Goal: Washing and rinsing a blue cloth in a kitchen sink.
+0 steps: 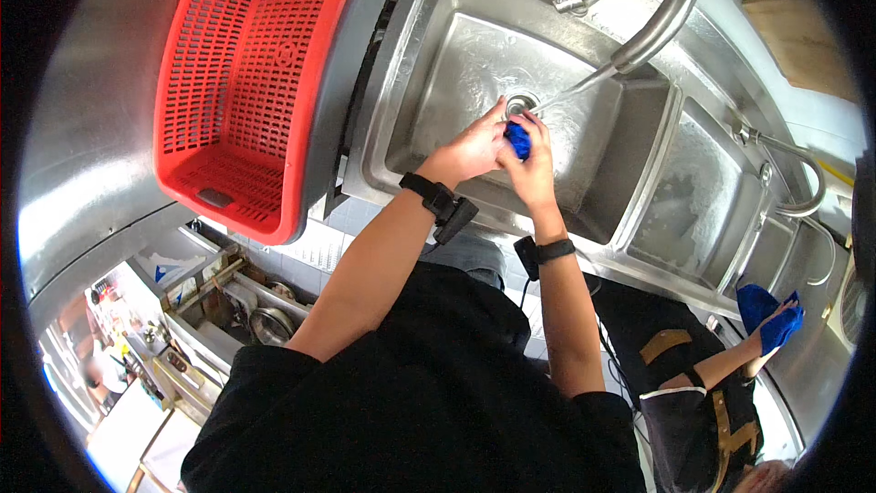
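Note:
Between my two hands is a crumpled blue cloth [519, 141], bunched into a small wad. My left hand [472, 147] presses on it from the left, while my right hand [532, 161] curls around it from the right. Both are above the near part of a stainless steel sink basin [452, 61], close to its drain [522, 103]. A stream of water [575, 90] runs from the curved faucet [657, 27] down toward the drain, just beyond my fingers. Part of the cloth is hidden by my fingers.
Left of the basin stands a red perforated plastic basket [229, 103]. A second sink basin [688, 192] with its own faucet [811, 181] lies to the right. Farther right, a co-worker's hands [773, 318] hold another blue cloth [756, 307]. Metal pans [270, 325] sit on a lower shelf at left.

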`<state>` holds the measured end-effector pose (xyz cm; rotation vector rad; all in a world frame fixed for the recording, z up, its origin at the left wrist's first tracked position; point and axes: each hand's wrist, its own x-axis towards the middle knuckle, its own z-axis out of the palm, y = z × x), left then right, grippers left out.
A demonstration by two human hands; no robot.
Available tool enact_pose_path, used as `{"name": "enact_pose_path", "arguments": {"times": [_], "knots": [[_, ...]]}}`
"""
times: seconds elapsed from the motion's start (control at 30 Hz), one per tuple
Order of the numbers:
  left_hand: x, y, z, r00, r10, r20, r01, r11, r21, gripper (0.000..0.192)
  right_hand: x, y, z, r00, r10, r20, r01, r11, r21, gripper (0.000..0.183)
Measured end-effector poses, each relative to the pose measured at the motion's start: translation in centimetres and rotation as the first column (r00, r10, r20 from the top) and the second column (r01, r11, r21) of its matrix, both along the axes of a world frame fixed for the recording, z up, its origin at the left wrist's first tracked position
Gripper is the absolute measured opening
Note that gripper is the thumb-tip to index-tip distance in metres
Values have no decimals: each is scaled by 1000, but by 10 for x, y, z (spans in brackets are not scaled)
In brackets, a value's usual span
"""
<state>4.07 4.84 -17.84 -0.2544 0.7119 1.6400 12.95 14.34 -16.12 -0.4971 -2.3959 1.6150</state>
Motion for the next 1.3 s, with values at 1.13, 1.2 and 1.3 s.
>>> {"name": "enact_pose_path", "arguments": {"times": [1.13,1.2,1.3], "knots": [[-2,19,3,953,-15,-303,-39,984,-173,38,-15,40,-4,973,-78,217,228,463,-857,35],[1,21,4,955,-47,-294,-3,986,-169,34,-2,40,4,982,-85,168,187,551,-813,39],[4,23,8,952,-72,-297,16,983,-185,27,12,47,12,995,-69,70,96,839,-535,41]]}}
